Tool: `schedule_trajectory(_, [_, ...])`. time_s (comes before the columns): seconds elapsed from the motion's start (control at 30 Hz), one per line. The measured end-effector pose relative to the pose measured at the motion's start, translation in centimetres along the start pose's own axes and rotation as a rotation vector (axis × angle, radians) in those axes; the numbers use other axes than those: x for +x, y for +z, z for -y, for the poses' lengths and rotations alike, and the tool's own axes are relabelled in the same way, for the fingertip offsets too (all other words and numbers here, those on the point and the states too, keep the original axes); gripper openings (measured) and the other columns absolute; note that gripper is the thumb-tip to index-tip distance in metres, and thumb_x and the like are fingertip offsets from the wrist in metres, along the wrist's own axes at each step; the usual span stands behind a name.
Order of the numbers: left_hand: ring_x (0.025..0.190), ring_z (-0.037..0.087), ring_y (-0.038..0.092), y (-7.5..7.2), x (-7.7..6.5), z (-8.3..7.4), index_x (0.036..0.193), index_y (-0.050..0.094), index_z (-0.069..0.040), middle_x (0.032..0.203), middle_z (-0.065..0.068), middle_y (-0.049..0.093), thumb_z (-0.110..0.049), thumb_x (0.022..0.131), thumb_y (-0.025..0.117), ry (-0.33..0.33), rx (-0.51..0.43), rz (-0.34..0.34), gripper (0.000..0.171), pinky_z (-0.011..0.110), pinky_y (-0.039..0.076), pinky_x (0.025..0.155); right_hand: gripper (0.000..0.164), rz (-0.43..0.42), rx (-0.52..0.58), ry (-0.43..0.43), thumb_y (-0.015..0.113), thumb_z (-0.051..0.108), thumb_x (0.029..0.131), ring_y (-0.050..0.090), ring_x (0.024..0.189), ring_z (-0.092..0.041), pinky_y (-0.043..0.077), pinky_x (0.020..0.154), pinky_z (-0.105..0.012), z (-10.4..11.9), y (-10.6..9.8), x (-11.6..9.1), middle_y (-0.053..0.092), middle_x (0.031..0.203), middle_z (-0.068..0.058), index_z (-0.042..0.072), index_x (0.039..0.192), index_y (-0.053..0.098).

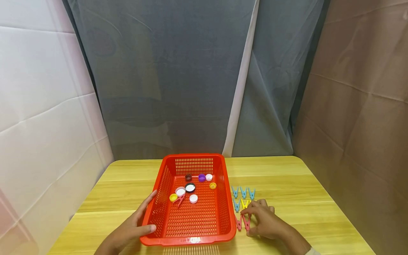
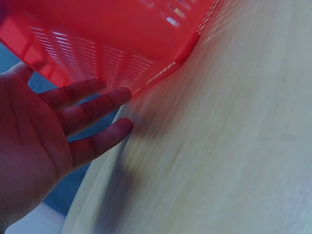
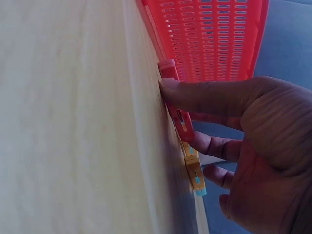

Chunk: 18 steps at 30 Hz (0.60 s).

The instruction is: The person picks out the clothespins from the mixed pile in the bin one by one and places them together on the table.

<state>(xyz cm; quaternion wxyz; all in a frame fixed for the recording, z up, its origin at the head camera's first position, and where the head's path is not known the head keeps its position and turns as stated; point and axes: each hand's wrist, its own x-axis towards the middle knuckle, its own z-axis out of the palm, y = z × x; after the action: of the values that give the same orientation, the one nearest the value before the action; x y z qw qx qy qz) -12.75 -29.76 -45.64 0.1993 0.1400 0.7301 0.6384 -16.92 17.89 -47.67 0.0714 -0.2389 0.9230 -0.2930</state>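
My left hand (image 1: pixel 129 228) rests against the left side of the red plastic basket (image 1: pixel 232 226). Its thumb lies over the rim, and in the left wrist view the fingers (image 2: pixel 95 109) stretch out straight along the outer wall. To the right of the basket, my right hand (image 1: pixel 264 217) holds a pink clothespin (image 1: pixel 246 224) at its two ends between thumb and fingers, low at the tabletop. Another pink clothespin (image 1: pixel 238 223) lies just left of it. A yellow clothespin (image 1: pixel 244 203) is partly hidden behind the right fingers.
Several blue clothespins (image 1: pixel 243 192) lie in a row beyond the right hand. Inside the basket are bottle caps, among them a purple cap (image 1: pixel 202 177) and a black-rimmed cap (image 1: pixel 190 187), plus one pink clothespin (image 1: pixel 181 200). Grey curtain (image 1: pixel 191 88) hangs behind the wooden table (image 1: pixel 287 184).
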Motion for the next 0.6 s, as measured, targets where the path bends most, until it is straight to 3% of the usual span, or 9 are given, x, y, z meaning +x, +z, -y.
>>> schedule_trajectory(0.6, [0.130,0.040,0.045,-0.12,-0.06,-0.09,0.158,-0.002,-0.039,0.162,0.027,-0.001,-0.013,0.095,0.059,0.026,-0.027,0.029,0.091,0.044,0.058,0.091,0.056,-0.022,-0.011,0.010,0.090,0.038,0.064,0.036,0.112,-0.017,0.017,0.080,-0.041,-0.05,0.02,-0.04,0.059,0.103,0.015,0.030,0.115,0.072])
